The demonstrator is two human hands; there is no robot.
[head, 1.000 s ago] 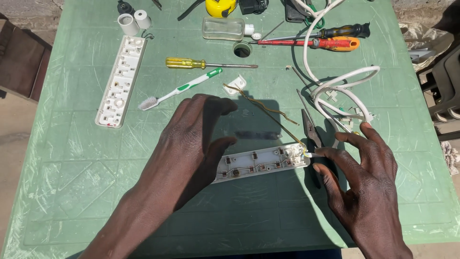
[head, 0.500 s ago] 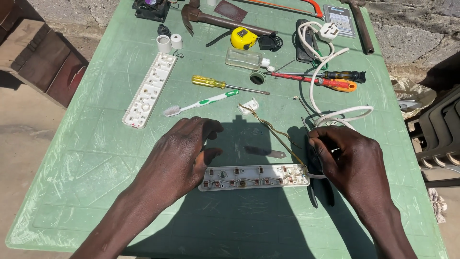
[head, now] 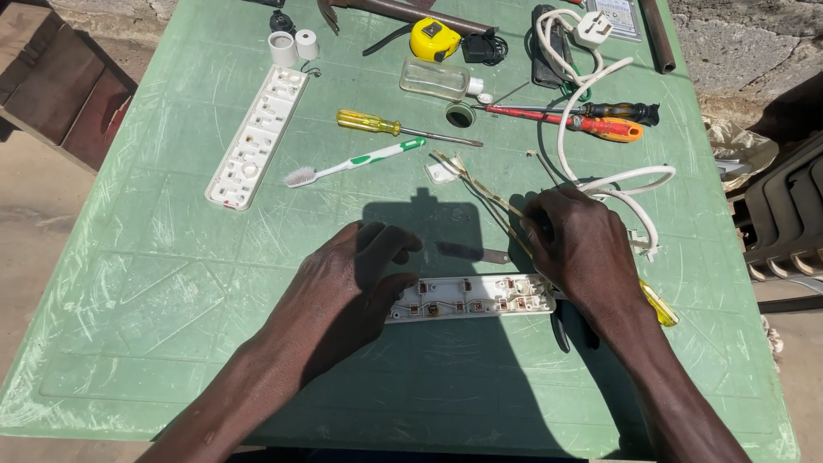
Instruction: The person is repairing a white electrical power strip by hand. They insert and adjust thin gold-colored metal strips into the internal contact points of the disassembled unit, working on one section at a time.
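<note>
Opened power strip (head: 470, 297) near the green table's (head: 171, 257) front edge. Left hand (head: 347, 287) lies flat on its left end — fingers loosely spread. Right hand (head: 583, 253) covers its right end; grip cannot be made out — a yellow-handled screwdriver (head: 658, 304) protrudes beneath.

An opened white power strip (head: 470, 297) lies flat and lengthwise just below the frame's middle, its metal contacts facing up. A yellow-handled screwdriver (head: 658, 304) pokes out at the strip's right end, slanting down to the right, mostly hidden.
</note>
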